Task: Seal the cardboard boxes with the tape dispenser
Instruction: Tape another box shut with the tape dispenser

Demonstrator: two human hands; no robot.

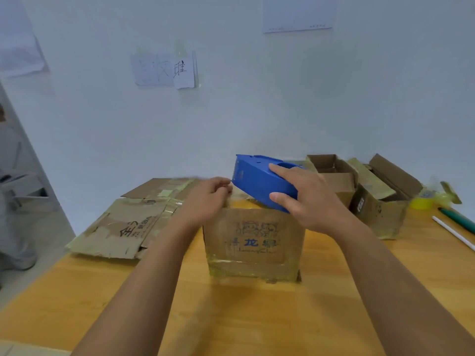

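A cardboard box (253, 242) with blue printing on its near side stands in the middle of the wooden table (231, 317). My right hand (305, 194) grips a blue tape dispenser (257, 178), tilted above the box's top edge. My left hand (208, 199) is at the box's top left corner. Its curled fingertips pinch at the dispenser's front end, where the tape itself is too faint to make out. The box's top face is hidden behind my hands and the dispenser.
Flattened cardboard sheets (123, 224) lie at the table's left. Two open boxes (334, 173) (383, 201) stand at the back right. A yellow tape roll (421, 201), a green rod (457, 219) and a white stick (452, 232) lie at the right edge. A wall rises behind.
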